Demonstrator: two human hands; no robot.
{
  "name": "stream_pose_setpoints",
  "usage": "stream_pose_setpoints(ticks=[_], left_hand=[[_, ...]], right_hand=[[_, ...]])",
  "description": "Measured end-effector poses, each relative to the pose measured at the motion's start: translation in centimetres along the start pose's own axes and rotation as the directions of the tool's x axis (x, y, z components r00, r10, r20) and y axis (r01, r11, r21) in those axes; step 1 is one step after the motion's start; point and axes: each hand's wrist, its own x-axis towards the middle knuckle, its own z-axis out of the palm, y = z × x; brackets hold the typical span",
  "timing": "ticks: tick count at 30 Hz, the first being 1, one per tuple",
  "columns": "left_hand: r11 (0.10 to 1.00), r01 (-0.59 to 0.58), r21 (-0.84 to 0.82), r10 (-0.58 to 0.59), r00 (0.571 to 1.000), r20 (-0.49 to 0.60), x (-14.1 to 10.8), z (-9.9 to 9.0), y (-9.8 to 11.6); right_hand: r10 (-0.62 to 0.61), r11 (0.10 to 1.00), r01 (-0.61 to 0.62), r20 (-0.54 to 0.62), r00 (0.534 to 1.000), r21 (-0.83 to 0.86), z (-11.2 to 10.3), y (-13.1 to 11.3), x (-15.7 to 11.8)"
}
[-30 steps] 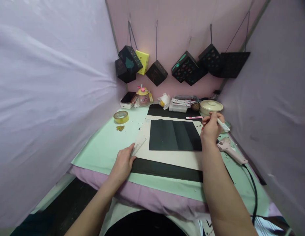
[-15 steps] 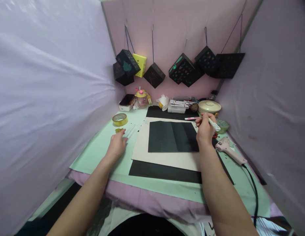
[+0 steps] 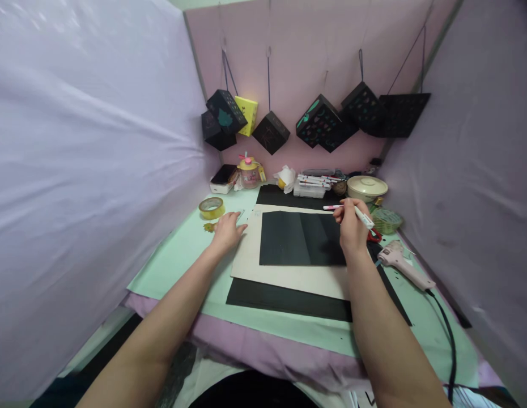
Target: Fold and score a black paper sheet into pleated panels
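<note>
My left hand (image 3: 228,231) lies over the left part of the green tabletop, fingers apart, beside the white board's left edge; a clear strip-like item shows partly behind its fingertips. Just behind and left of it are a roll of yellow tape (image 3: 212,208) and a small yellow-green leaf shape (image 3: 209,227). In my right hand (image 3: 352,226) is a white marker (image 3: 364,217), held above the right edge of a creased black sheet (image 3: 304,239). That sheet rests on the white board (image 3: 246,258), which overlaps a larger black sheet (image 3: 289,298).
A pale glue gun (image 3: 406,266) with a black cord lies at the right, near red-handled scissors (image 3: 375,236) and a green basket (image 3: 386,220). Markers (image 3: 317,181), a yellow-lidded jar (image 3: 249,173) and a cream lidded bowl (image 3: 366,187) stand behind. Black boxes (image 3: 271,133) hang above.
My left hand has moved right and slightly back, from beside the leaf shape to the clear item near the board. My right hand still holds the marker. The whole view has shifted slightly.
</note>
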Motion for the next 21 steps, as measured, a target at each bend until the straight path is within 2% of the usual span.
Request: stream_pose_setpoints(ticks=[3, 5, 8, 10, 13, 21], left_hand=[[0.991, -0.112, -0.074, 0.116, 0.992, 0.055, -0.8, 0.2, 2.4], [0.954, -0.227, -0.193, 0.25, 0.963, 0.101, -1.2, 0.6, 4.1], [0.887, -0.294, -0.357, 0.371, 0.913, 0.17, -1.7, 1.5, 5.9], [0.88, -0.275, -0.387, 0.375, 0.903, 0.21, -1.9, 2.2, 6.4], [0.887, -0.261, -0.382, 0.367, 0.899, 0.24, -2.2, 3.0, 6.7], [0.895, -0.263, -0.361, 0.369, 0.89, 0.267, -2.9, 3.6, 6.8]], right_hand=[[0.026, 0.999, -0.024, 0.066, 0.997, -0.03, 0.2, 0.3, -0.3], [0.07, 0.996, -0.06, 0.168, 0.983, -0.069, 0.6, 0.6, -0.8], [0.168, 0.979, -0.105, 0.393, 0.904, -0.176, 1.2, 1.0, -1.8], [0.22, 0.962, -0.103, 0.498, 0.839, -0.252, 1.8, 1.3, -2.5], [0.268, 0.937, -0.073, 0.57, 0.777, -0.341, 2.5, 1.8, -3.5], [0.336, 0.9, -0.035, 0.639, 0.692, -0.435, 3.2, 3.6, -4.7]])
